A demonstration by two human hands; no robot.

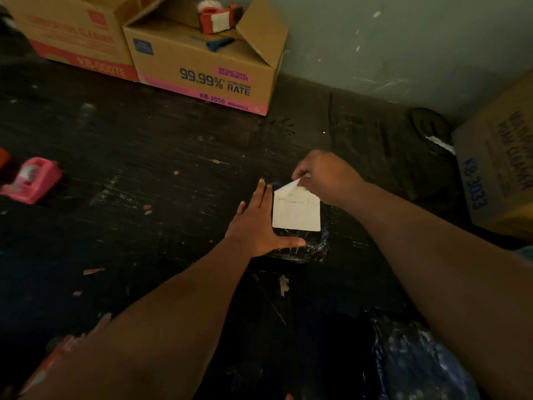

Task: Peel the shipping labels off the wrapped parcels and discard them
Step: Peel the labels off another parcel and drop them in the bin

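A: Dark, scuffed flooring [144, 134] fills the view up to a pale green wall [403, 39] at twelve o'clock. What are the hands doing?

B: Her or his right hand [326, 177] pinches the top corner of a white rectangular paper shipping label [297, 210], thumb and fingers pressed together on it, and that corner is lifted and folded off the parcel. The rest of the label lies flat.

A: And the other?

B: The left hand [256, 226] is spread flat, fingers straight, thumb stretched out under the label's lower edge, pressing on the black plastic-wrapped parcel [300, 246] from nine o'clock of the label.

A: Where is the parcel?

B: On the floor at frame centre. A second dark wrapped bundle [415, 359] sits at five o'clock, well apart.

A: Farther out?

B: A pink plastic tape dispenser [31, 180] at nine o'clock; two open brown cardboard boxes [202, 70] at eleven to twelve, the nearer holding a red tape dispenser [219, 18]; another brown cardboard box [499, 163] at three o'clock. Small paper scraps [284, 284] dot the floor.
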